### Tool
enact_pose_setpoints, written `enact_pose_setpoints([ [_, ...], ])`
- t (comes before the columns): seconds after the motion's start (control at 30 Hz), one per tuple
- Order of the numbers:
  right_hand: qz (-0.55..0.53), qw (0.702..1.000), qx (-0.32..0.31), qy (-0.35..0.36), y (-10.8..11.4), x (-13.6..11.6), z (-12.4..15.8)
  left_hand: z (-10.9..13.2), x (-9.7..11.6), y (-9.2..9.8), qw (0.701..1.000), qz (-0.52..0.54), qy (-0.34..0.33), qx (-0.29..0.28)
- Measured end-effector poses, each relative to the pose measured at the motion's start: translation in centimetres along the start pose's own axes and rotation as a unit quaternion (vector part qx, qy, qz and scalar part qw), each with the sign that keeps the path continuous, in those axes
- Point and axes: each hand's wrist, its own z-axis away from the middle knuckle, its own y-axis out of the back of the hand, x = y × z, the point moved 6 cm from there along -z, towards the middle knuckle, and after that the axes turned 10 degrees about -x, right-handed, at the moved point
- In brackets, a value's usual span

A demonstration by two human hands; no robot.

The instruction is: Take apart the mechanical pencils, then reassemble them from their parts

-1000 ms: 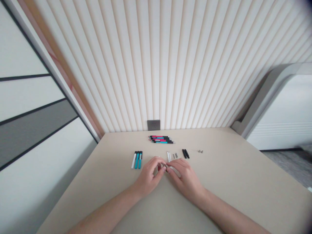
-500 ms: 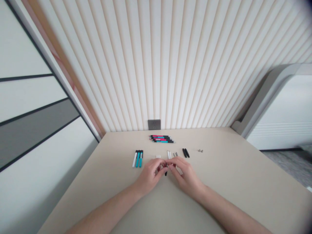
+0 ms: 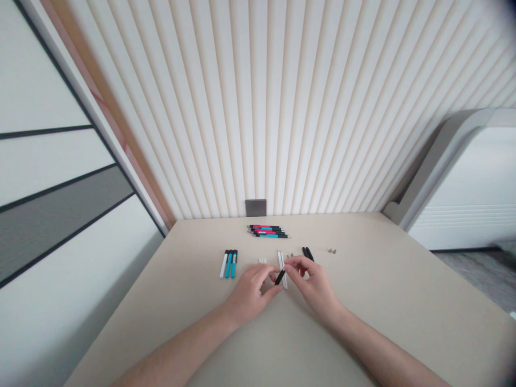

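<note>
Between the thumb and fingers of my left hand [image 3: 250, 290] is a black pen grip [image 3: 279, 277], held at a slant. My right hand [image 3: 313, 284] pinches at the grip's upper end, where a small light piece shows, too small to make out. Just beyond my fingers lie thin white refills [image 3: 280, 259], partly behind the grip. Small white pieces [image 3: 262, 260] sit past my left hand. Two more black grips [image 3: 308, 252] lie behind my right hand, partly covered, near small grey pieces [image 3: 290, 256].
Three pen barrels [image 3: 228, 264], one white and two teal, lie left with black ends. Several red, teal and black pens [image 3: 268, 231] lie at the back of the table [image 3: 201, 236]. Small grey tips [image 3: 331, 251] lie right. A socket [image 3: 256, 207] is on the ribbed wall.
The black grip has turned from near upright to a slant and shifted slightly right. My right hand has drawn a little right, showing more of the grip and refills.
</note>
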Motion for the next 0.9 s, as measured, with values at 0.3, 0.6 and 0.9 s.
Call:
enact_pose_setpoints([
  [0.3,-0.059,0.998,-0.011,-0.032,0.0,1.2,-0.4,0.2,0.4,-0.2,0.998,-0.059,-0.033,0.018],
  [0.6,-0.002,1.0,-0.028,-0.005,-0.6,0.3,0.0,-0.1,0.5,0.7,0.999,-0.001,-0.016,0.041],
  [0.9,0.016,0.999,-0.032,-0.023,-0.9,0.0,0.0,-0.2,0.2,0.5,0.999,0.035,-0.005,0.022],
])
